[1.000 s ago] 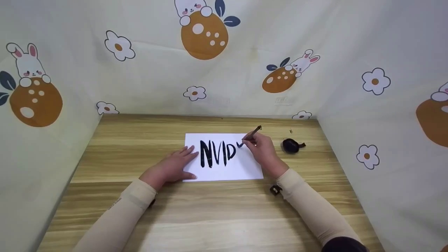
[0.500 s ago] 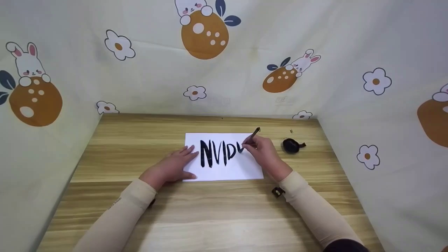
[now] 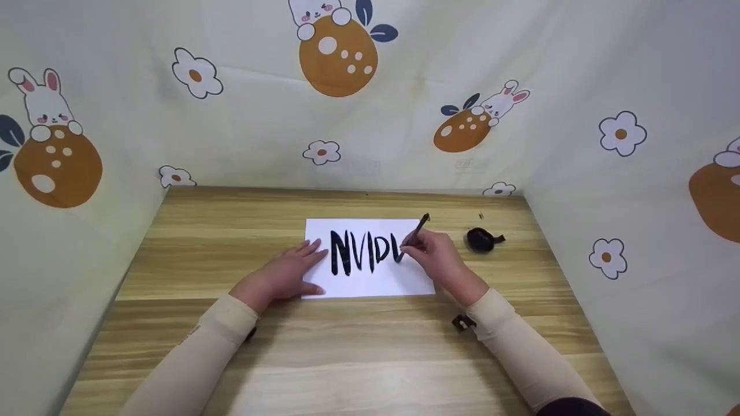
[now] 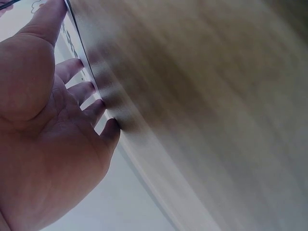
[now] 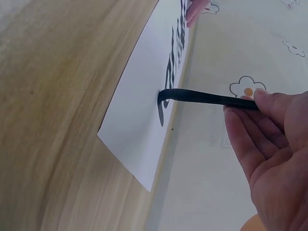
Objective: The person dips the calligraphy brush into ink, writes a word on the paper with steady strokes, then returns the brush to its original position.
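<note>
The two hands are well apart: the left hand lies with fingers spread on the left edge of the sheet of paper, while the right hand pinches a dark brush between thumb and fingers over the sheet's right part. In the head view the right fingers cover part of the brush; the right wrist view shows its tip bent against the paper. The left wrist view catches the sheet almost edge-on, so its lettering cannot be read there, and the table looks blurred. Both sleeves run out of the head view at the bottom, and a dark thing on the right one is cut off, too little of it showing to name.

To the right of the sheet, apart from it, stands a black rounded dish with a short projection; its inside is so dark that I cannot tell what it holds. Just beyond the dish is a tiny mark or scrap, too small to identify.

The sheet is white and oblong, flat on the table, and bears the black letters NVID, the N heaviest, followed by a slanting stroke at the brush tip.
</note>
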### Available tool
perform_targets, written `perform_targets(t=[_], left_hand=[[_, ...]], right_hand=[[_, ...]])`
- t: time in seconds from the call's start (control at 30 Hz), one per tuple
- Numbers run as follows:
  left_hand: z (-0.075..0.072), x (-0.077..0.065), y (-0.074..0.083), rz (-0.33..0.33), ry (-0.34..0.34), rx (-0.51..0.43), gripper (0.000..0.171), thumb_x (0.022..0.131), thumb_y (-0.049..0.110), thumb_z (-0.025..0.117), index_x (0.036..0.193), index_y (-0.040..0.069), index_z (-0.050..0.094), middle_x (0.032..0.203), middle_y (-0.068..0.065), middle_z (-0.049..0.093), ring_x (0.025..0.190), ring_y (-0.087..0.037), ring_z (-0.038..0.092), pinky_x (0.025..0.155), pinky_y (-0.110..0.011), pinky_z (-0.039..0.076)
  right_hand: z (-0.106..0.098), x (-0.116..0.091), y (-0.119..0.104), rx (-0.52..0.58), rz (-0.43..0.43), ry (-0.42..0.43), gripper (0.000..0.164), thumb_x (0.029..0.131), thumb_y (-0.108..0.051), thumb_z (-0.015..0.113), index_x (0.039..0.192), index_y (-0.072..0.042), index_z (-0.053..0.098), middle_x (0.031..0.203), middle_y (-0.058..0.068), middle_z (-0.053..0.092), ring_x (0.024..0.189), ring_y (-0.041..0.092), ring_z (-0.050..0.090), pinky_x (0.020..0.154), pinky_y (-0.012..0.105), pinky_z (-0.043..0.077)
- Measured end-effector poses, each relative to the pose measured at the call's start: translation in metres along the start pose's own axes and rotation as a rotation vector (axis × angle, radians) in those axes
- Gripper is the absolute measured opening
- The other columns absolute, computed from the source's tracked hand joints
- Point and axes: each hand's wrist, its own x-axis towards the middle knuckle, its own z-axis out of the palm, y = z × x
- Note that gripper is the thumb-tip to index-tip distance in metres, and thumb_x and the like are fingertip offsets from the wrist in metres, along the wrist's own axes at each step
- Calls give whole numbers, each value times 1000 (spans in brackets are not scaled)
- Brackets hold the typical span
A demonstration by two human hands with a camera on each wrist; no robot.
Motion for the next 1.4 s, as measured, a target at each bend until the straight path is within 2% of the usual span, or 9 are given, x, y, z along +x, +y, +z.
perform_targets(t=[0.27,0.47,0.63,0.87,1.13,1.4], left_hand=[[-1,-1,-1,0,-2,9,95,101,53,78,173,6,36,182,-20,19,167,-48,17,129,-74,19],[-1,0,-1,-4,-4,16,94,102,53,77,173,6,36,182,-19,20,167,-47,17,130,-73,20],[-1,0,-1,-2,-3,11,94,102,52,78,172,6,37,182,-20,21,167,-47,17,130,-72,20],[0,1,-2,4,0,15,94,102,53,77,172,5,37,182,-20,21,167,-48,18,131,-72,19],[1,1,-2,-3,-7,12,95,102,55,76,173,6,36,183,-20,19,167,-47,16,132,-71,17],[0,0,-1,-2,-14,10,95,102,54,76,173,7,34,183,-19,17,168,-47,15,131,-72,16]], right_hand=[[-3,-2,-4,-13,10,-29,5,99,-6,84,99,-4,79,90,2,79,85,16,76,80,32,65],[-8,-4,-8,40,19,-35,6,100,-7,83,100,-4,78,91,2,79,87,16,76,81,30,65],[-16,-5,-10,97,15,12,7,100,-6,83,100,-2,77,93,6,80,89,18,77,83,29,65],[-25,-4,-11,131,45,66,8,98,-6,84,101,-1,79,94,7,82,90,31,79,80,24,64],[-30,0,-4,120,53,174,8,99,-12,84,103,-6,80,94,3,82,87,19,76,77,24,62],[-29,6,10,174,104,287,12,99,-11,85,103,-1,79,97,10,81,89,16,76,79,22,61]])
